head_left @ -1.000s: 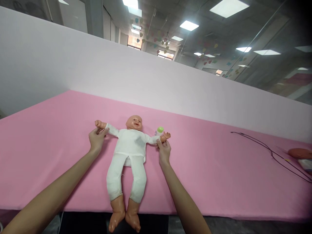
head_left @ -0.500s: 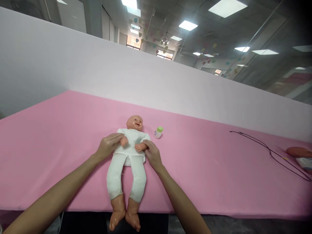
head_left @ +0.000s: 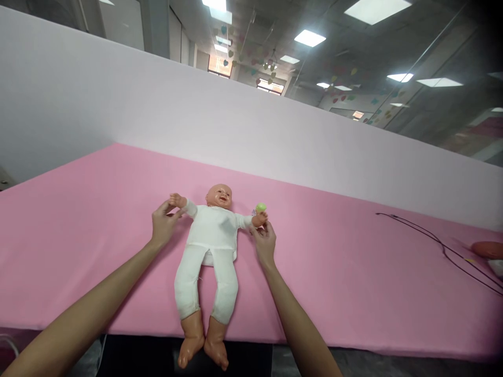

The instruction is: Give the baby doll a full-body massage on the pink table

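On its back on the pink padded table (head_left: 338, 272) lies a baby doll (head_left: 214, 230) in a white cloth body, its feet hanging past the front edge. My left hand (head_left: 163, 222) is closed around the doll's forearm at the left, just below its plastic hand. On the other side, my right hand (head_left: 264, 240) grips the doll's opposite wrist from below. Both doll arms are spread out sideways. Behind the doll's right-side hand stands a small white bottle with a green cap (head_left: 261, 207), mostly covered by that hand.
A thin black cable (head_left: 432, 236) lies looped on the table at the right. Beyond it, an orange-brown object (head_left: 487, 250) is cut off by the frame edge. A white wall panel (head_left: 236, 131) with glass above borders the table's back.
My hands have moved apart and upward, drawing the doll's arms from its chest out to the sides. The doll's hand now partly covers the bottle.
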`<state>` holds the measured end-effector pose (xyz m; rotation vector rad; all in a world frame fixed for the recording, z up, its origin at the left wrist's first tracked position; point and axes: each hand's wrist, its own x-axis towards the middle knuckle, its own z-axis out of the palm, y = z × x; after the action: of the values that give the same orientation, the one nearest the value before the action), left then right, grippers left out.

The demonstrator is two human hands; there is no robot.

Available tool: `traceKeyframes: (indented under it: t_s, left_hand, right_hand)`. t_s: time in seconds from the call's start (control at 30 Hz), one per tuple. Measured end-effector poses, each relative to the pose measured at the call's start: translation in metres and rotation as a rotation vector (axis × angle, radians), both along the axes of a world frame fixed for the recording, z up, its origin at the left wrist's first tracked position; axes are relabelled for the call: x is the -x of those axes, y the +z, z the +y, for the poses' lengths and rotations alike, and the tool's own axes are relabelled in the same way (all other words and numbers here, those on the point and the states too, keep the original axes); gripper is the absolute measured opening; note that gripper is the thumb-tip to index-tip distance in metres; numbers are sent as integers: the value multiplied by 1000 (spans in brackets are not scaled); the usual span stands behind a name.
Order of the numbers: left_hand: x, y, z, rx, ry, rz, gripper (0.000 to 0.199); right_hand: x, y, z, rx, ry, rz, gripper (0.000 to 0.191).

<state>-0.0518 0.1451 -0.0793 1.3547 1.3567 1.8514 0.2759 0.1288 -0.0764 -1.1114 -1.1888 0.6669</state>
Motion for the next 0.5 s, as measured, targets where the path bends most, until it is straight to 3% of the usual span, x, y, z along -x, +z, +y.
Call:
traceKeyframes:
  t_s: [0.13, 0.2, 0.27, 0.37, 0.5]
  left_hand:
    - [-5, -5, -6, -238, -291, 582, 22]
    - [-3, -8, -5, -319, -424, 741, 24]
    - [-2, -9, -3, -336, -478, 793, 24]
    - [-3, -9, -2, -265, -424, 674, 22]
    - [-5, -7, 0, -53, -91, 172, 27]
  right_hand:
    - [11, -2, -10, -218, 231, -541, 27]
    - [13, -7, -13, -277, 278, -731, 31]
    - [14, -11, -14, -296, 278, -809, 31]
    - [17, -12, -14, -248, 238, -674, 27]
    - [13, -10, -2, -8, 31, -147, 37]
